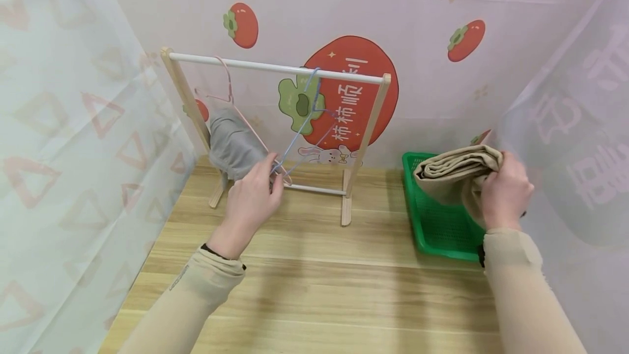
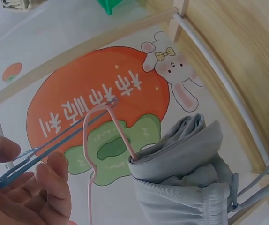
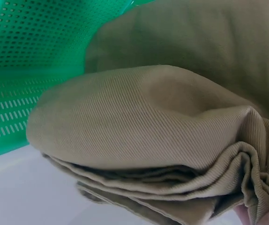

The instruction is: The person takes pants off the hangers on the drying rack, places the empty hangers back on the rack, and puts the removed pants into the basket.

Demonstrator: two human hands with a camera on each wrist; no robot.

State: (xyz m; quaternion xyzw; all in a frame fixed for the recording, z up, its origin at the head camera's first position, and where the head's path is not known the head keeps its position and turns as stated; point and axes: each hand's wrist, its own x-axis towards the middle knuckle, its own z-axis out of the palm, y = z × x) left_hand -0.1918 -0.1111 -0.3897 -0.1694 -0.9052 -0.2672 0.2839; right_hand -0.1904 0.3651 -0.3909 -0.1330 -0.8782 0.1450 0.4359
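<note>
My left hand (image 1: 255,190) pinches the lower end of a blue clothes hanger (image 1: 298,134), whose hook sits over the rack's top bar. In the left wrist view, this blue hanger (image 2: 55,140) runs between the thumb and curled fingers. Beside it, a pink hanger (image 1: 230,83) hangs from the same bar with a folded grey garment (image 1: 233,143) draped over it. Over at the right, my right hand (image 1: 508,190) grips a folded khaki garment (image 1: 454,165), held above a green basket (image 1: 415,223). Thick folded layers of this khaki cloth (image 3: 125,117) fill the right wrist view.
The small clothes rack (image 1: 373,124) has wooden legs and white bars, and stands on the wood-grain table (image 1: 295,288). Behind it hangs a white backdrop (image 1: 417,10) printed with persimmons. Printed sheets enclose the left and right sides.
</note>
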